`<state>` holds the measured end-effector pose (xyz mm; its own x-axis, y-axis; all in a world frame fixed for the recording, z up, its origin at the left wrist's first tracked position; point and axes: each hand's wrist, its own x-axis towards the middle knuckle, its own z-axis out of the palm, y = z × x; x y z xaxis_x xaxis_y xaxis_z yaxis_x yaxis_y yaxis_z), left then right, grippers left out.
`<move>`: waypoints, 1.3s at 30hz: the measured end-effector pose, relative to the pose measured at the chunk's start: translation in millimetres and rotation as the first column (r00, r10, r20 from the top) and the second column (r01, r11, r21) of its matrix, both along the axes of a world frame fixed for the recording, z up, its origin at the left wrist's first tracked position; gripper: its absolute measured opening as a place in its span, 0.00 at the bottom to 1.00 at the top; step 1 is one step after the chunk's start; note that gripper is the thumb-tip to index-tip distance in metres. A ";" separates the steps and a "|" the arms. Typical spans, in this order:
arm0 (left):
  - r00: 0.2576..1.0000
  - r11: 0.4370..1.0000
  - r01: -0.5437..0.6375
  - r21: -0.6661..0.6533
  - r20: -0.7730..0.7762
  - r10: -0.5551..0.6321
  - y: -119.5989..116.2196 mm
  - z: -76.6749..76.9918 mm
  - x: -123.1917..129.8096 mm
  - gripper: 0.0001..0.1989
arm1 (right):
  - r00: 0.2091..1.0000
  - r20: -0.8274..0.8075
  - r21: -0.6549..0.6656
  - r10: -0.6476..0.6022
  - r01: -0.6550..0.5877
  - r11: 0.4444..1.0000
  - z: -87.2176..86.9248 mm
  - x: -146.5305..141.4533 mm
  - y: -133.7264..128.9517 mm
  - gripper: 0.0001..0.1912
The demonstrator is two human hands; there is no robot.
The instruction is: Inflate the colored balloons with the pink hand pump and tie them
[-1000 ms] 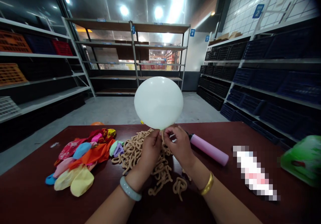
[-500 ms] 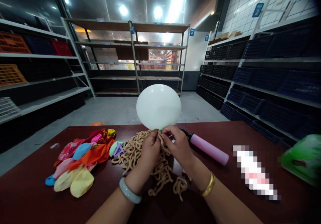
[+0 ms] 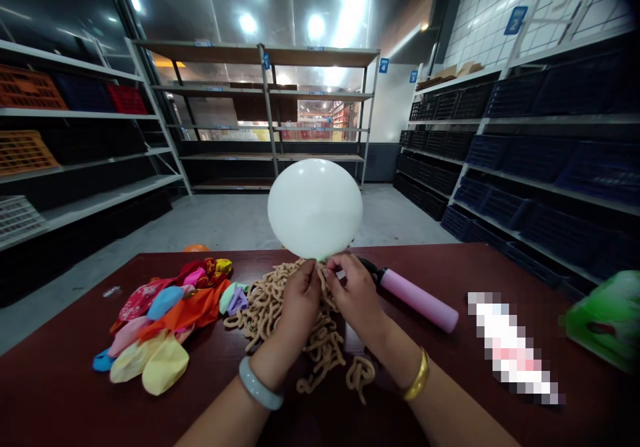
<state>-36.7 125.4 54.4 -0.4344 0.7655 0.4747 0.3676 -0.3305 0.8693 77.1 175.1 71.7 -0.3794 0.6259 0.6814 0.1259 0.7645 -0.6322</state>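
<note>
A blown-up white balloon (image 3: 315, 207) stands above the table's far edge, its neck pointing down between my hands. My left hand (image 3: 303, 293) is closed, thumb and fingers pinching the neck from the left. From the right, my right hand (image 3: 353, 287) pinches at the same spot with bent fingers. The fingers hide most of the neck, so whether it is knotted does not show. Beneath and around both hands lies a heap of tan, rope-like curly pieces (image 3: 265, 300). Just right of my right hand rests a pink hand pump (image 3: 419, 300) with a black end.
On the dark red table (image 3: 220, 413), several uninflated coloured balloons (image 3: 165, 327) lie at the left. A blurred white packet (image 3: 513, 347) and a green bag (image 3: 607, 320) are at the right. Shelves with crates (image 3: 520, 153) line both sides; a metal rack (image 3: 270, 113) stands behind.
The white balloon looks slightly larger and higher. Both hands stay at its neck with only small finger movement. The whole view has shifted very slightly.
</note>
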 end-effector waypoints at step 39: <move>0.766 0.923 0.384 -0.038 0.571 -0.295 -3.4 3.1 25.5 0.19 | 0.753 -0.658 -0.606 0.018 -0.543 0.582 -10.9 -4.6 30.1 0.13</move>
<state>-11.2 122.0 57.6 -0.2840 0.9522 0.1121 -0.2933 -0.1976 0.9354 72.6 205.2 60.8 -0.3719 0.9115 0.1756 -0.5554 -0.0669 -0.8289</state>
